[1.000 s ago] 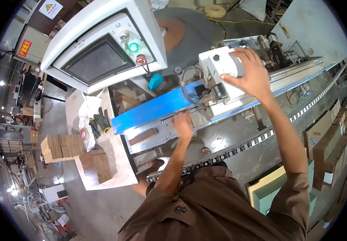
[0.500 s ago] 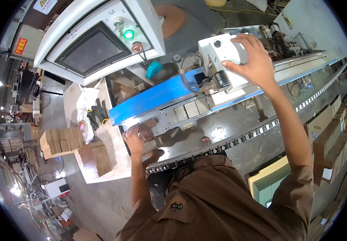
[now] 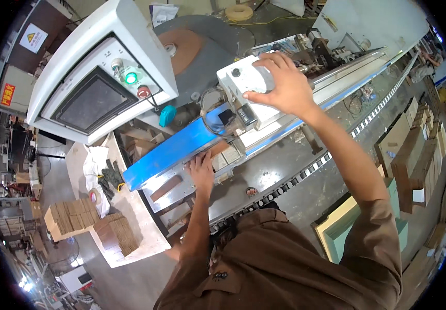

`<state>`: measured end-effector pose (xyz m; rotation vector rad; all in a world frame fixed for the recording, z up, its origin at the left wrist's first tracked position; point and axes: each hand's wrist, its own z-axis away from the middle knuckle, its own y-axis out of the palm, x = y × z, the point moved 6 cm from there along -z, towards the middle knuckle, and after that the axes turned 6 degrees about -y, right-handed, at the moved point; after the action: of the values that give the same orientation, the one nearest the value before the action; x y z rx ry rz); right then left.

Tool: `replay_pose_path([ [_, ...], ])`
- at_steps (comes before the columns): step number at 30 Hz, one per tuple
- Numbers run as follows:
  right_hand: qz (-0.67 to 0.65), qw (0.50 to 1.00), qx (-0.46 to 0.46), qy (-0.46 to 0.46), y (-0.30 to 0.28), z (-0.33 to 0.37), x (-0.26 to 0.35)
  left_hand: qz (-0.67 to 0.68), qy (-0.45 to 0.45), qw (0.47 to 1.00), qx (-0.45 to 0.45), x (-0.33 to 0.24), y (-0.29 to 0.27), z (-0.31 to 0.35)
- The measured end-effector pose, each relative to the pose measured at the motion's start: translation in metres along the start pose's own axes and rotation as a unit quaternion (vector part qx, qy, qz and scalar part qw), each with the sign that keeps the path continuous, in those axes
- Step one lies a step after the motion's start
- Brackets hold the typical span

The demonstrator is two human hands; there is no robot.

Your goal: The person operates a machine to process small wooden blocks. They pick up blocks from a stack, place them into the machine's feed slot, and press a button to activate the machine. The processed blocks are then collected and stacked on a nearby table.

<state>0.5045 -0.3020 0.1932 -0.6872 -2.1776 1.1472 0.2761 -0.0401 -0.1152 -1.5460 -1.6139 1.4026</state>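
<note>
Near the upper centre of the frame the right hand lies over the white sliding head of the machine, fingers spread and curled around its top and side. Just below the middle, the left hand presses flat, fingers together, on a small wooden piece lying on the steel machine bed, tight against the blue guard rail. A second brown strip lies loose on the bed to the lower left. Judging by this, the piece is seated and held, and the pass of the head over it looks not yet made. Stacks of small wooden blocks wait at the lower left
</note>
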Motion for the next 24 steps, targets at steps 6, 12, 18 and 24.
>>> replay_pose_path([
  [6,0.01,1.0,0.015,0.007,-0.002,0.001,0.0,-0.054,0.013,0.998,-0.019,-0.013,-0.005,0.007],
  [12,0.006,1.0,0.007,0.006,0.0,0.002,0.0,-0.051,0.008,0.997,0.053,-0.012,-0.004,0.003],
  [18,0.007,0.999,0.036,0.03,0.006,0.002,-0.005,-0.028,0.016,0.998,0.052,-0.009,-0.002,0.003],
  [24,0.004,0.999,0.032,0.024,0.005,0.004,-0.007,-0.055,0.013,0.995,0.081,-0.016,0.0,-0.003],
])
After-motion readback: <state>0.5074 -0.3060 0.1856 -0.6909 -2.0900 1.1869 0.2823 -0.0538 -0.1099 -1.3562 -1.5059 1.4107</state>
